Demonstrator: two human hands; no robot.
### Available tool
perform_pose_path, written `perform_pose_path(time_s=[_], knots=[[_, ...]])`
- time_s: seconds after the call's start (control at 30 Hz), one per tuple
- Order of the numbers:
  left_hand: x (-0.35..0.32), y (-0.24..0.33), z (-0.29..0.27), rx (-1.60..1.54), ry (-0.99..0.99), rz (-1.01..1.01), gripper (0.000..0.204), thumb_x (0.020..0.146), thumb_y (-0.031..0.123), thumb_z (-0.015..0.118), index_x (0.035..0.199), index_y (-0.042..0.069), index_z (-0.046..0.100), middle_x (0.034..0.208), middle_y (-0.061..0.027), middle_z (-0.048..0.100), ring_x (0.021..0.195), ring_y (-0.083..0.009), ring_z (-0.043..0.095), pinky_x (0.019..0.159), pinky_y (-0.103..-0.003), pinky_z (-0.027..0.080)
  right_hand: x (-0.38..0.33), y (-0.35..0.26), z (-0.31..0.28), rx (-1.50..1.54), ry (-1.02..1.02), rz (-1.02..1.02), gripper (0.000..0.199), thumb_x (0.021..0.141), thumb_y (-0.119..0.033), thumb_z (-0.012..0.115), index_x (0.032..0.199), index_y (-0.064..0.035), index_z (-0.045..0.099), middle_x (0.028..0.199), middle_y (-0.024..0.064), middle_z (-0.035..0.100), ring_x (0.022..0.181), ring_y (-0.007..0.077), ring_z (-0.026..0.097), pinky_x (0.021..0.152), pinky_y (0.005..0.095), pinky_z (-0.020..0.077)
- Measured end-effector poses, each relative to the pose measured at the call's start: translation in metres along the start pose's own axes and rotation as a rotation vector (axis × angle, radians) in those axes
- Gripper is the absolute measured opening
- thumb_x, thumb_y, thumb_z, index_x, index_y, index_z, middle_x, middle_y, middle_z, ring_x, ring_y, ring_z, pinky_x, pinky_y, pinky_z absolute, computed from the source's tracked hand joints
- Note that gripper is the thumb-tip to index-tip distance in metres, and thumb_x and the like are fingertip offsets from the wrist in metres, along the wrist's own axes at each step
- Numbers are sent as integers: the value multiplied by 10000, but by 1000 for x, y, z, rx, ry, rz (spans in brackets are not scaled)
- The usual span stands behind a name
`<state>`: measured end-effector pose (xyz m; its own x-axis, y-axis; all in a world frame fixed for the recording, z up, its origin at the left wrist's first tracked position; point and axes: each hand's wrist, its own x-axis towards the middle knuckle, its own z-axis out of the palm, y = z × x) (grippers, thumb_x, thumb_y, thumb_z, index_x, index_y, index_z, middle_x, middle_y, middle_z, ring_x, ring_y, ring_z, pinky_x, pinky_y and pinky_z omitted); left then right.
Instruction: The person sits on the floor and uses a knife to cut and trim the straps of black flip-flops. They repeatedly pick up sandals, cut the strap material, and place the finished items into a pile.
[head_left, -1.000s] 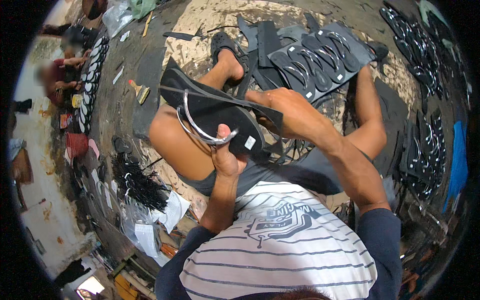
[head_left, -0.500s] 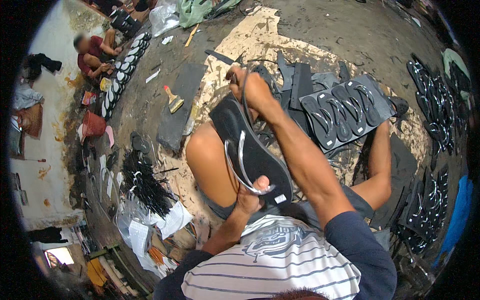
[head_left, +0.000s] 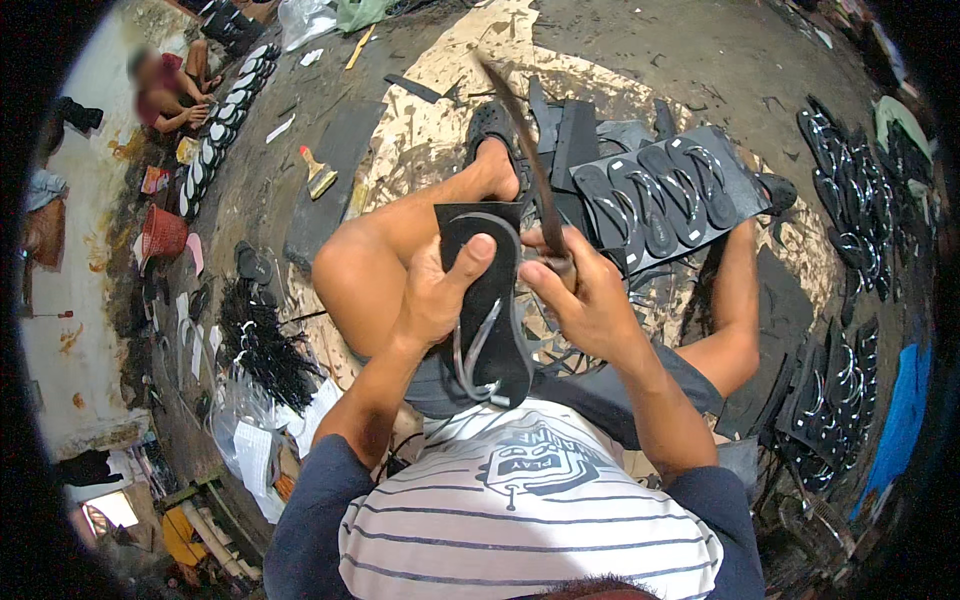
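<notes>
Where left hand (head_left: 434, 292) grips, sandal (head_left: 500, 298) under thumb (head_left: 474, 257)

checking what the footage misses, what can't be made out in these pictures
- Head view: underside of the sandal in the left grip, hidden by its own top.
- Head view: lower end of the long tool, hidden by the right grip; its upper end is blurred.
- Head view: print on the small tags, too small.
- Head view: blue sheet's full extent, cut off by the dark rim.
</notes>
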<state>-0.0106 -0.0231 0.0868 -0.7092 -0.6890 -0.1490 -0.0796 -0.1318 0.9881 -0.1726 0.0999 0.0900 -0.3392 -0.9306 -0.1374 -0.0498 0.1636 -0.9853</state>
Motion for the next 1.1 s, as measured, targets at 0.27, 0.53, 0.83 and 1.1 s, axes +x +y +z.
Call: perform_pose_path(time_s=[0.27,0.53,0.83,1.1], knots=[[-31,-5,-12,-92,51,-118,487,955,482,644,1129,28,607,944,7,620,812,-69,571,727,-238,493,-38,99,10,-582,71,-334,395,757,33,697,1126,-65,595,874,155,594,747,361,623,643,402,502],[-43,9,-18,-69,-140,-177,415,933,348,717,1153,5,637,983,-19,663,875,-79,591,767,-247,501,22,-5,-15,-724,-399,-336,417,772,-115,734,1152,-82,567,954,170,625,860,412,654,690,503,524],[-39,25,-9,64,-367,-308,415,942,407,691,1113,31,655,955,-26,661,887,-100,601,770,-270,502,69,-53,-21,-661,-934,-316,389,759,-61,672,1132,-5,576,811,221,666,790,439,653,700,489,519],[-23,6,-46,-242,-514,-301,737,948,651,475,1419,84,491,1218,-88,626,1095,-181,594,938,-351,470,18,-5,-100,-565,-340,-369,579,756,-24,707,1310,23,547,1047,212,701,907,300,702,837,371,537]])
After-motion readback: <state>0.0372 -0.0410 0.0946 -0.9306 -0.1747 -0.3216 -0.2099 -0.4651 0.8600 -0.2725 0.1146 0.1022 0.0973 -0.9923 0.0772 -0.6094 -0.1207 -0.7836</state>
